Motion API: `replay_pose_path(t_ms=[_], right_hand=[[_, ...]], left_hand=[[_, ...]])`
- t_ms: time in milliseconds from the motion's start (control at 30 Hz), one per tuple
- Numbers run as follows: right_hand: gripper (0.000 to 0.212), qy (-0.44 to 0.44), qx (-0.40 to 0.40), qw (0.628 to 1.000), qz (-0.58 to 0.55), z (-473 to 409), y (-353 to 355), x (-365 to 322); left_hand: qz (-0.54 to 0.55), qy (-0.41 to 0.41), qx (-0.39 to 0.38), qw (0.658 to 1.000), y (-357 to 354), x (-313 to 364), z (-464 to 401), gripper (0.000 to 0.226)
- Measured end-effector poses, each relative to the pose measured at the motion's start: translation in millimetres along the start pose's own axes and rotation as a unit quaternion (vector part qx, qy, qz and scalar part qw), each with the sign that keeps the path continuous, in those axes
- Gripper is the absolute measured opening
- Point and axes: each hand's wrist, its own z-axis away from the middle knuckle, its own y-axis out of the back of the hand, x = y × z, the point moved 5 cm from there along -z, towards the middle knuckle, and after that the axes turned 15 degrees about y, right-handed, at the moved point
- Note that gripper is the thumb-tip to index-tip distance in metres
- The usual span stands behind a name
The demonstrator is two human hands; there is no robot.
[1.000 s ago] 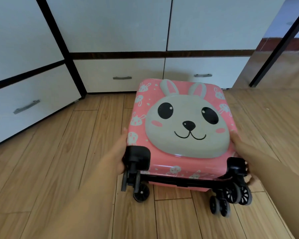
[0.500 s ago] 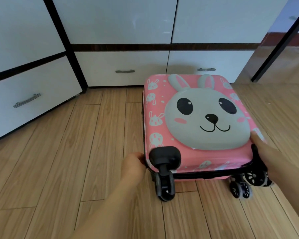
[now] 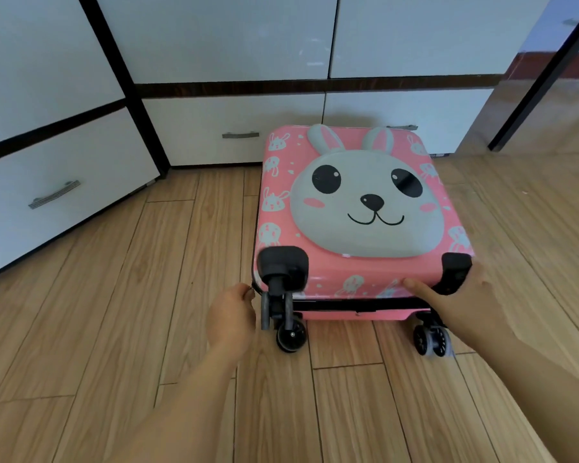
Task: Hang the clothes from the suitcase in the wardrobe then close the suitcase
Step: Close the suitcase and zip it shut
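A pink hard-shell suitcase [image 3: 355, 208] with a raised grey rabbit face lies flat and closed on the wooden floor, its wheels toward me. My left hand [image 3: 231, 315] is at its near left corner beside the black wheel housing [image 3: 283, 267]. Its fingers are curled and pinch a small zipper pull at the seam. My right hand [image 3: 465, 295] rests over the near right corner, thumb stretched along the pink side. The white wardrobe [image 3: 214, 35] with black frames stands just behind, doors closed. No clothes are visible.
Low white drawers with metal handles [image 3: 240, 135] run under the wardrobe doors; another drawer unit [image 3: 54, 193] angles in at the left. A black post [image 3: 542, 75] rises at the right. Bare wooden floor [image 3: 114, 329] lies left of the suitcase.
The suitcase has been set down flat and shifted right. My left hand left the side and curled at the near left corner seam. My right hand moved onto the near right corner.
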Motion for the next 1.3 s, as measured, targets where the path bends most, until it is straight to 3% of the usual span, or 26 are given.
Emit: replay_pose_path(t_ms=[67,200,367,533,633,867,1133,1300], right_hand=[[0.107,0.011,-0.001,0.999,0.046,-5,-4,1],[0.112,0.010,0.004,0.998,0.064,-11,-7,-6],[0.085,0.009,0.034,0.999,0.020,7,2,-34],[0.083,0.021,-0.016,0.999,0.043,12,8,-51],[0.081,0.026,-0.040,0.997,0.061,11,12,-66],[0.074,0.013,-0.106,0.991,0.084,16,8,-82],[0.069,0.018,-0.159,0.980,0.116,25,12,-94],[0.041,-0.087,-0.097,0.979,-0.158,20,21,-97]], left_hand=[[0.011,0.001,0.014,1.000,2,-5,6,0.024],[0.004,-0.015,0.003,1.000,3,-12,30,0.017],[0.082,0.082,-0.004,0.993,-4,-19,55,0.035],[0.260,0.206,-0.031,0.943,-32,-18,77,0.028],[0.315,0.233,-0.027,0.920,-50,-11,86,0.019],[0.130,0.123,-0.012,0.984,-47,23,100,0.026],[0.057,0.071,-0.030,0.995,-52,36,109,0.024],[0.040,0.038,0.007,0.998,-30,38,95,0.026]])
